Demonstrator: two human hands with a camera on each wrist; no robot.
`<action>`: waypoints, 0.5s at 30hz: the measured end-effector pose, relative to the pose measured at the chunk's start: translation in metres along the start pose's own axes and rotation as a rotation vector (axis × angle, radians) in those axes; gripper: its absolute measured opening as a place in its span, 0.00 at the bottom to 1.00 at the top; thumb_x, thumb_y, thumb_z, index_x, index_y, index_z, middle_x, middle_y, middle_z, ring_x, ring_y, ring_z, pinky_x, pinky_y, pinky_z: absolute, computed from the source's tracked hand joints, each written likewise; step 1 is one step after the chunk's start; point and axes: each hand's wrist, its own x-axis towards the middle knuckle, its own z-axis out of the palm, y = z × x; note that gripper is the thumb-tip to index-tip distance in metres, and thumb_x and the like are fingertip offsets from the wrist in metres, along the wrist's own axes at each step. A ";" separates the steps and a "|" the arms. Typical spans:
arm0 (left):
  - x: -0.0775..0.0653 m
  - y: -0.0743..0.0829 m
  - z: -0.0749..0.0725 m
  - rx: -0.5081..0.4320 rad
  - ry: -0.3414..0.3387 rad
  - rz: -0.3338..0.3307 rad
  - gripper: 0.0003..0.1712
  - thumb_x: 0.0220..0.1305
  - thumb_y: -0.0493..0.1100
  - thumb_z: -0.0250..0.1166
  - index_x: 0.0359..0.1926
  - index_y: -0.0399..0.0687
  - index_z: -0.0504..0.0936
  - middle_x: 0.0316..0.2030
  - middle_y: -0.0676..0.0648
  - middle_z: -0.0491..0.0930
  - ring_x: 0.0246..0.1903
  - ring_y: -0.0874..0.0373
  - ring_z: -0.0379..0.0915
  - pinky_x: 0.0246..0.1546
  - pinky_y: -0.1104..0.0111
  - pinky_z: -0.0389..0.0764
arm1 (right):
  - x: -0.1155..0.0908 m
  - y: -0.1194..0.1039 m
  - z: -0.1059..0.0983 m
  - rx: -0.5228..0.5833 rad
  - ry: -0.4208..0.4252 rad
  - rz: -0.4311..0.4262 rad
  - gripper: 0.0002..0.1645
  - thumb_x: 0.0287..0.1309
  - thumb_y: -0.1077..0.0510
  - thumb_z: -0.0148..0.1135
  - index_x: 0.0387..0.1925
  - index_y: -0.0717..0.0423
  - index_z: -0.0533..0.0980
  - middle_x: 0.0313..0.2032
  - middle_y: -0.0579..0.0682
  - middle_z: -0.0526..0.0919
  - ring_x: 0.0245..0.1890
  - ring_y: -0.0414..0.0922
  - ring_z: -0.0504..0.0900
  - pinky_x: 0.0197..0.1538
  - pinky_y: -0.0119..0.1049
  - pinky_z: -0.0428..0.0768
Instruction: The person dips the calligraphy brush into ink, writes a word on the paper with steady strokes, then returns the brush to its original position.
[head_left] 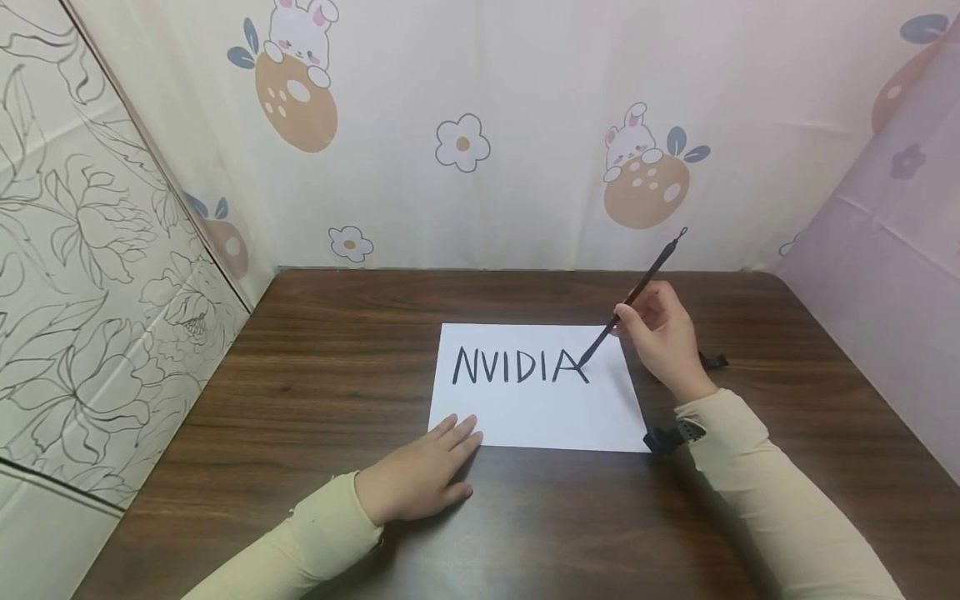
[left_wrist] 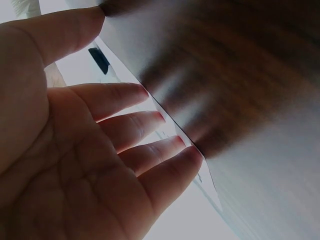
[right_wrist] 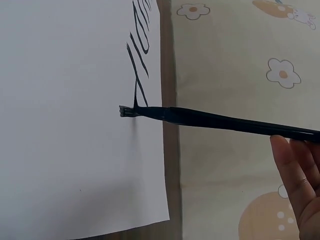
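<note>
A white sheet of paper (head_left: 525,425) lies on the table with "NVIDIA" in black brush letters (head_left: 517,367). My right hand (head_left: 663,337) pinches a dark calligraphy brush (head_left: 637,287) partway up its handle, the looped end slanting up and to the right. Its bristle tip (right_wrist: 128,111) meets the paper at the final letter A, also visible in the right wrist view. My left hand (head_left: 420,475) rests with extended fingers, their fingertips on the paper's lower left corner. In the left wrist view its palm (left_wrist: 75,165) shows, with the thumb spread away from the fingers.
The dark wood table (head_left: 300,367) extends around the sheet. A black strap (head_left: 675,435) is at the right wrist, near the paper's lower right corner. Behind the table hangs a curtain (head_left: 540,83) with rabbits and flowers; a floral panel (head_left: 90,250) stands at the left.
</note>
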 end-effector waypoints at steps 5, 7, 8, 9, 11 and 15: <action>0.000 0.000 0.000 -0.005 -0.002 -0.003 0.36 0.67 0.51 0.61 0.71 0.42 0.64 0.74 0.41 0.58 0.74 0.41 0.52 0.72 0.53 0.62 | 0.000 0.000 -0.001 -0.006 0.004 -0.006 0.16 0.63 0.62 0.62 0.49 0.63 0.68 0.33 0.49 0.77 0.28 0.40 0.83 0.34 0.25 0.84; 0.000 0.000 -0.001 -0.005 -0.003 -0.003 0.36 0.67 0.51 0.61 0.71 0.42 0.64 0.74 0.41 0.58 0.74 0.41 0.52 0.72 0.53 0.62 | 0.000 -0.001 -0.001 -0.016 0.003 -0.005 0.16 0.63 0.62 0.62 0.49 0.63 0.68 0.33 0.49 0.77 0.28 0.41 0.84 0.33 0.24 0.84; 0.000 0.001 -0.001 -0.006 -0.004 -0.004 0.36 0.67 0.51 0.61 0.71 0.42 0.64 0.74 0.41 0.58 0.74 0.41 0.52 0.72 0.53 0.62 | 0.000 -0.001 -0.002 -0.021 0.002 -0.004 0.16 0.63 0.61 0.62 0.49 0.62 0.68 0.33 0.49 0.77 0.28 0.42 0.84 0.33 0.24 0.84; 0.000 0.001 -0.001 -0.006 -0.004 -0.003 0.36 0.67 0.51 0.61 0.71 0.42 0.64 0.74 0.41 0.58 0.74 0.41 0.52 0.72 0.53 0.62 | 0.000 -0.001 -0.002 -0.024 0.000 -0.002 0.16 0.64 0.61 0.62 0.49 0.62 0.68 0.33 0.49 0.77 0.28 0.42 0.84 0.33 0.24 0.84; 0.000 0.000 -0.001 -0.007 -0.005 -0.002 0.36 0.68 0.51 0.60 0.71 0.42 0.64 0.74 0.41 0.58 0.74 0.41 0.52 0.72 0.53 0.62 | 0.000 -0.002 -0.002 -0.027 -0.004 -0.002 0.16 0.64 0.61 0.62 0.49 0.63 0.68 0.33 0.50 0.77 0.28 0.43 0.84 0.33 0.23 0.84; 0.000 0.000 -0.001 -0.003 -0.007 -0.002 0.36 0.68 0.51 0.60 0.72 0.41 0.64 0.74 0.41 0.58 0.74 0.41 0.52 0.72 0.53 0.62 | -0.001 -0.002 -0.003 -0.035 -0.004 -0.006 0.17 0.64 0.61 0.62 0.49 0.63 0.68 0.33 0.51 0.77 0.28 0.42 0.84 0.33 0.21 0.83</action>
